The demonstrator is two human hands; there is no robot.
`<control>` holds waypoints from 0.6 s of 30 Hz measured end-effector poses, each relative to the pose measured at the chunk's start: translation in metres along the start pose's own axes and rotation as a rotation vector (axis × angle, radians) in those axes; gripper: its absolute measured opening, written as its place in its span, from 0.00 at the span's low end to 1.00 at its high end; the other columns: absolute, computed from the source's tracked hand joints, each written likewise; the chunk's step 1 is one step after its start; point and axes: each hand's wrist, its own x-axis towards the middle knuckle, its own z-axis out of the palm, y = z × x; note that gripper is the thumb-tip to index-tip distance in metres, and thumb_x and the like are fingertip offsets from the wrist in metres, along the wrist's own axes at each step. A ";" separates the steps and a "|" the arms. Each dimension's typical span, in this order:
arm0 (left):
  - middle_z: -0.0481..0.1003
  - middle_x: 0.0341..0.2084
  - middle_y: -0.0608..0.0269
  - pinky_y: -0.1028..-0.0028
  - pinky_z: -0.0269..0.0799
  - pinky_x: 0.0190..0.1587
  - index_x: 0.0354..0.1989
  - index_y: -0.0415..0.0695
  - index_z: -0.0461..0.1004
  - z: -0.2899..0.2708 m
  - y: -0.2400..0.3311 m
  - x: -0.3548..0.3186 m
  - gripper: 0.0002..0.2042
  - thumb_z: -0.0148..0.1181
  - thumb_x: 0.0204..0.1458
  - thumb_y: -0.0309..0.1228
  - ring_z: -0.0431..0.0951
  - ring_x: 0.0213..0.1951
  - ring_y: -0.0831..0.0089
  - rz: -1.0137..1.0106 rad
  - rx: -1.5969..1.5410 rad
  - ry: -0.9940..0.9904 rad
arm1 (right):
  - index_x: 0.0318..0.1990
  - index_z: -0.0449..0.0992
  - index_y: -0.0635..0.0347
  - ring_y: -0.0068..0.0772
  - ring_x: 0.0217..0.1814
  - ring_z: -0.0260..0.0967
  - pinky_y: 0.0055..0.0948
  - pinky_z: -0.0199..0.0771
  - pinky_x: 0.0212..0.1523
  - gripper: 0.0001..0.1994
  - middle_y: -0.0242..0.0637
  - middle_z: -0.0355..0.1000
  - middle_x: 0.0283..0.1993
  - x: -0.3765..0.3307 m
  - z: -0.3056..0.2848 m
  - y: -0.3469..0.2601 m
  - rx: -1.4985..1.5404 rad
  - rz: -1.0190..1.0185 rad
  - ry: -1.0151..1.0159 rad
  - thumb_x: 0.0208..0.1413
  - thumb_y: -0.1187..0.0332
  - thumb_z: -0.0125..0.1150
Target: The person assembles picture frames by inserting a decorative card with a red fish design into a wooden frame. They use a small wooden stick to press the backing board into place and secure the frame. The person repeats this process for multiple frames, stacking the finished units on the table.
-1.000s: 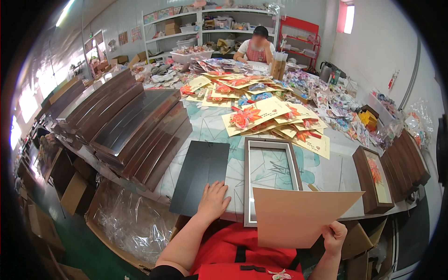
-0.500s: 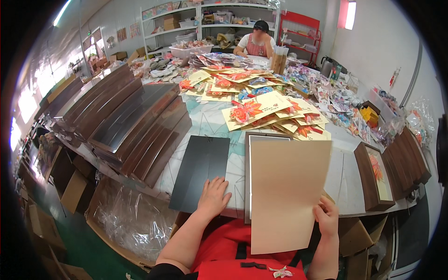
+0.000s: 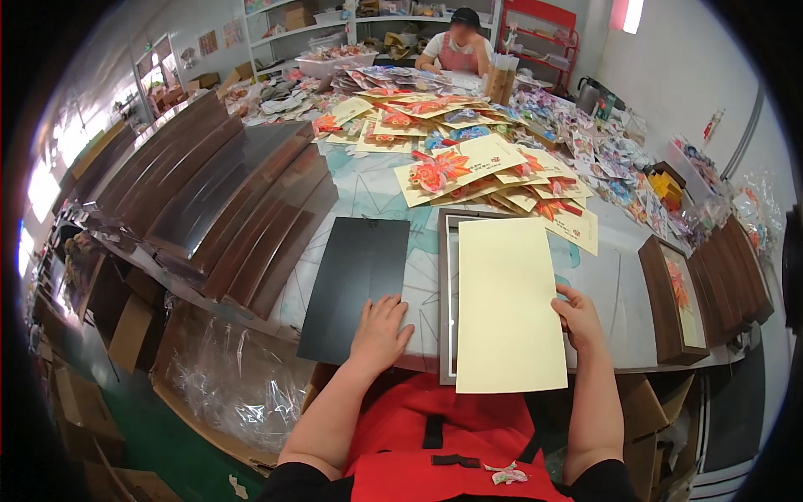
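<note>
My left hand (image 3: 381, 333) lies flat, fingers spread, on the lower right part of a black rectangular panel (image 3: 355, 276). Between thumb and fingers, my right hand (image 3: 579, 318) pinches the right edge of a blank pale yellow sheet (image 3: 512, 309). That sheet is over a dark brown frame (image 3: 447, 251), hiding most of it; only its left and top edges show, with a white inner border. Whether the sheet touches the frame I cannot tell. Just beyond is a heap of cream cards with orange flower decorations (image 3: 452, 171).
Brown framed boxes (image 3: 242, 188) are stacked at left. More stand at right, beside a frame holding a flower card (image 3: 669, 301). A carton with clear plastic wrap (image 3: 242, 385) sits below the table's left edge. Across the table sits another person (image 3: 458, 50), near piled paper pieces (image 3: 552, 134).
The sheet has turned from its tan side to its pale yellow side and lies more squarely over the frame. My right hand has moved up with it. My left hand stays on the panel.
</note>
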 end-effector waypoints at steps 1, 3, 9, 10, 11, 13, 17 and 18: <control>0.66 0.55 0.52 0.53 0.50 0.63 0.51 0.39 0.68 0.000 0.000 0.000 0.20 0.56 0.52 0.35 0.60 0.60 0.55 -0.001 -0.002 -0.001 | 0.55 0.69 0.69 0.11 0.15 0.54 0.16 0.49 0.16 0.20 0.25 0.68 0.21 0.003 0.003 -0.003 -0.003 0.010 -0.001 0.53 0.76 0.56; 0.66 0.56 0.51 0.54 0.50 0.64 0.51 0.40 0.68 0.000 -0.001 0.000 0.20 0.56 0.52 0.36 0.60 0.61 0.55 -0.011 -0.006 -0.001 | 0.55 0.69 0.69 0.11 0.15 0.53 0.16 0.48 0.16 0.20 0.25 0.68 0.21 0.010 0.009 -0.007 -0.007 0.014 -0.007 0.53 0.76 0.56; 0.65 0.56 0.52 0.54 0.50 0.64 0.52 0.40 0.68 0.000 -0.001 0.000 0.20 0.57 0.52 0.35 0.60 0.61 0.55 -0.009 -0.003 -0.003 | 0.55 0.69 0.69 0.11 0.14 0.52 0.16 0.46 0.15 0.19 0.25 0.68 0.21 0.024 0.018 -0.008 -0.012 0.011 -0.007 0.54 0.75 0.56; 0.66 0.56 0.51 0.54 0.50 0.64 0.51 0.41 0.68 0.000 -0.002 -0.001 0.20 0.57 0.51 0.35 0.60 0.61 0.55 -0.009 -0.007 0.002 | 0.54 0.69 0.69 0.11 0.14 0.52 0.16 0.46 0.15 0.19 0.25 0.68 0.21 0.025 0.019 -0.009 -0.015 0.015 -0.005 0.54 0.75 0.56; 0.66 0.56 0.51 0.54 0.50 0.64 0.51 0.41 0.68 0.001 -0.002 -0.001 0.20 0.57 0.51 0.35 0.60 0.61 0.55 -0.010 -0.006 0.001 | 0.54 0.69 0.69 0.11 0.14 0.52 0.16 0.46 0.15 0.19 0.25 0.68 0.21 0.025 0.019 -0.010 -0.018 0.018 -0.004 0.54 0.75 0.57; 0.66 0.56 0.51 0.54 0.50 0.64 0.51 0.41 0.68 0.000 -0.001 0.000 0.20 0.57 0.51 0.36 0.60 0.61 0.55 -0.012 -0.004 -0.001 | 0.53 0.70 0.69 0.11 0.13 0.52 0.16 0.45 0.14 0.19 0.25 0.68 0.20 0.027 0.021 -0.010 -0.010 0.024 -0.001 0.53 0.75 0.57; 0.66 0.55 0.51 0.54 0.50 0.64 0.52 0.40 0.68 0.000 0.000 0.000 0.20 0.57 0.51 0.35 0.60 0.61 0.55 -0.011 0.001 -0.001 | 0.52 0.71 0.70 0.11 0.13 0.52 0.17 0.45 0.14 0.18 0.25 0.67 0.20 0.029 0.021 -0.012 -0.037 0.047 -0.012 0.52 0.76 0.57; 0.66 0.55 0.51 0.54 0.50 0.64 0.52 0.40 0.68 0.000 0.000 0.000 0.20 0.57 0.51 0.35 0.61 0.61 0.55 -0.010 0.002 0.000 | 0.52 0.71 0.70 0.12 0.13 0.52 0.17 0.45 0.14 0.19 0.25 0.67 0.20 0.028 0.022 -0.014 -0.056 0.049 -0.008 0.51 0.76 0.57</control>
